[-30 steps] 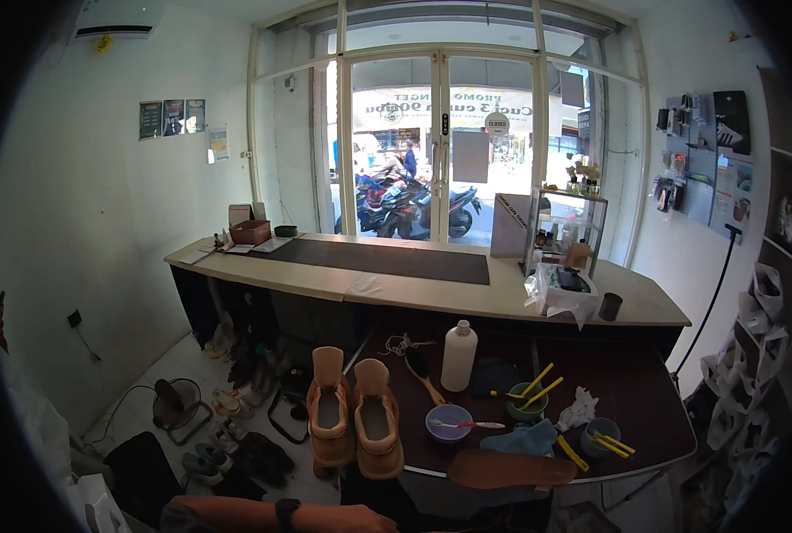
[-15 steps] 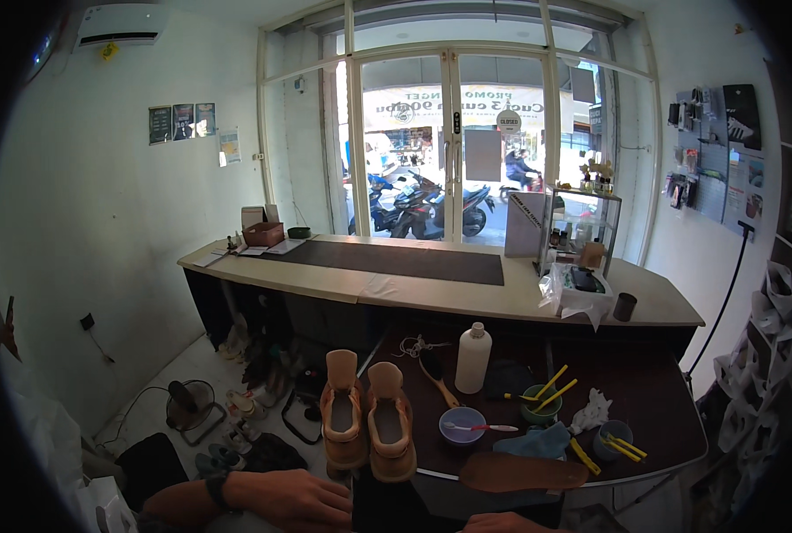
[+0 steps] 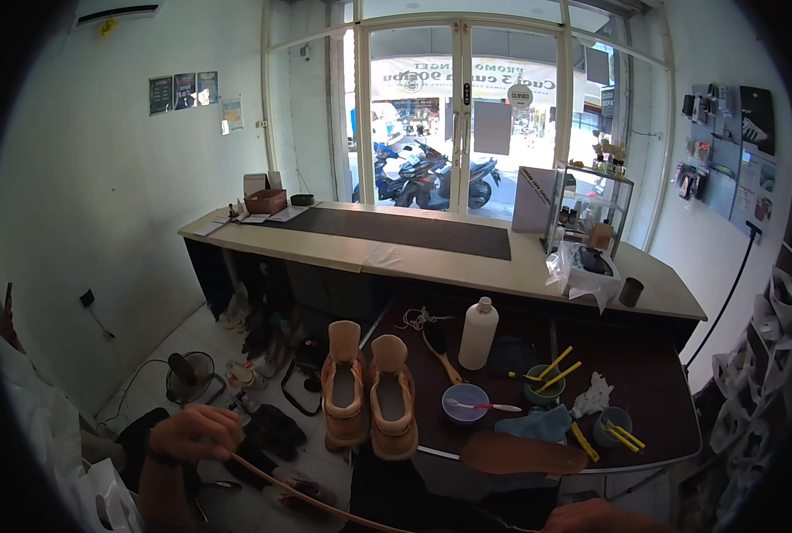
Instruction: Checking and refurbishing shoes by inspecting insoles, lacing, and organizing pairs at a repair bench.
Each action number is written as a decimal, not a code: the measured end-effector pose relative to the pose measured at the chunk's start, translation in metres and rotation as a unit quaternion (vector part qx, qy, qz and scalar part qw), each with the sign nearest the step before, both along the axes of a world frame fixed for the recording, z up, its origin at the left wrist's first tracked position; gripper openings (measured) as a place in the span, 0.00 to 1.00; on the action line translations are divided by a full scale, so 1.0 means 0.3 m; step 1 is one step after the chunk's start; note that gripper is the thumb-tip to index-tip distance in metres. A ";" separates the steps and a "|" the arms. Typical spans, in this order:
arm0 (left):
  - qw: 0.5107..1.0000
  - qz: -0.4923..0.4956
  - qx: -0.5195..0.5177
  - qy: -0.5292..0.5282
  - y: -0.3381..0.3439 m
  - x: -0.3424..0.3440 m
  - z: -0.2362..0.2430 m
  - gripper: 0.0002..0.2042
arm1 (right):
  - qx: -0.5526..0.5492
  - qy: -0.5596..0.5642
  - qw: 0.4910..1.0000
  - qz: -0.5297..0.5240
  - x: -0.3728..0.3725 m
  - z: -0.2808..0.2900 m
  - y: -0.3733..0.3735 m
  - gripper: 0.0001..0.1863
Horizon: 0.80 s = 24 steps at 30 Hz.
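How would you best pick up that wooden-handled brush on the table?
Probably by its wooden handle, from above: the brush lies with that handle toward the camera, a bowl close by its tip and a white bottle on the right.

Just right of the shoes, I could slip down a narrow bare gap of table before the bowl blocks me. Farther off on that side, the brush lies low and the tall bottle makes me go round. Well right of the shoes, yellow handles jut up from two cups; past these I have bare tabletop. On the shoes' near side, the band from my left hand slants across.
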<state>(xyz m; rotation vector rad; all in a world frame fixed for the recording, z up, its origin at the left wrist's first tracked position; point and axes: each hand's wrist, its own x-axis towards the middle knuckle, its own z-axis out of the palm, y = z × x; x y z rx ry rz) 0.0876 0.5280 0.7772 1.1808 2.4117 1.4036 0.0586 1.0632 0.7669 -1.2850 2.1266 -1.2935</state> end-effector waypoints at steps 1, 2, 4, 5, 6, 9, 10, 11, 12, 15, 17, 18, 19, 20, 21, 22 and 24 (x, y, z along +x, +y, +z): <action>0.998 0.053 0.039 0.006 -0.036 0.028 -0.013 0.08 | 0.006 -0.006 1.000 -0.007 0.009 0.009 0.017 0.11; 0.991 0.106 0.077 0.011 -0.067 0.053 -0.031 0.09 | 0.006 -0.007 1.000 -0.006 0.019 0.020 0.035 0.11; 0.986 0.137 0.096 0.021 -0.117 0.086 -0.078 0.10 | -0.005 -0.024 0.999 -0.021 0.034 0.041 0.062 0.11; 0.978 0.168 0.118 0.026 -0.134 0.098 -0.109 0.10 | -0.005 -0.024 1.000 -0.019 0.038 0.046 0.068 0.11; 0.978 0.168 0.116 0.031 -0.146 0.103 -0.144 0.10 | -0.009 -0.010 1.000 -0.028 0.042 0.049 0.072 0.11; 0.950 0.211 -0.035 -0.225 -0.148 0.081 -0.268 0.11 | 0.015 0.005 0.998 -0.060 0.041 0.032 0.054 0.11; 0.941 0.201 -0.094 -0.257 -0.125 0.058 -0.318 0.11 | 0.039 0.007 0.996 -0.085 0.036 0.017 0.039 0.10; 0.930 0.189 -0.154 -0.275 -0.088 0.039 -0.365 0.12 | 0.040 0.011 0.995 -0.086 0.028 -0.004 0.019 0.10; 0.912 0.204 -0.222 -0.277 -0.038 0.033 -0.405 0.13 | 0.047 0.019 0.997 -0.062 0.017 -0.032 -0.008 0.10; 0.847 0.255 -0.465 0.027 0.196 0.032 -0.469 0.23 | 0.045 0.030 0.998 -0.033 -0.001 -0.138 -0.116 0.10; 0.975 0.163 -0.119 0.088 0.385 -0.022 -0.481 0.28 | 0.037 0.031 0.999 -0.026 -0.007 -0.206 -0.191 0.09; 0.993 0.104 -0.024 0.055 0.480 -0.015 -0.482 0.21 | 0.025 0.015 1.000 -0.010 -0.013 -0.235 -0.227 0.10; 0.990 0.041 0.079 0.105 0.581 -0.007 -0.486 0.14 | 0.013 -0.002 1.000 0.006 -0.015 -0.259 -0.255 0.10; 0.989 -0.073 0.116 -0.052 0.631 -0.014 -0.482 0.19 | 0.015 -0.004 1.000 0.003 -0.016 -0.276 -0.274 0.10; 0.976 -0.087 0.125 -0.155 0.669 -0.024 -0.480 0.16 | 0.029 -0.004 0.999 0.021 -0.017 -0.291 -0.288 0.11; 0.952 -0.102 0.130 -0.256 0.697 -0.038 -0.478 0.14 | 0.043 -0.004 0.998 0.036 -0.020 -0.301 -0.296 0.11; 0.934 -0.123 0.126 -0.312 0.703 -0.067 -0.469 0.12 | 0.042 -0.002 0.999 0.025 -0.029 -0.311 -0.296 0.12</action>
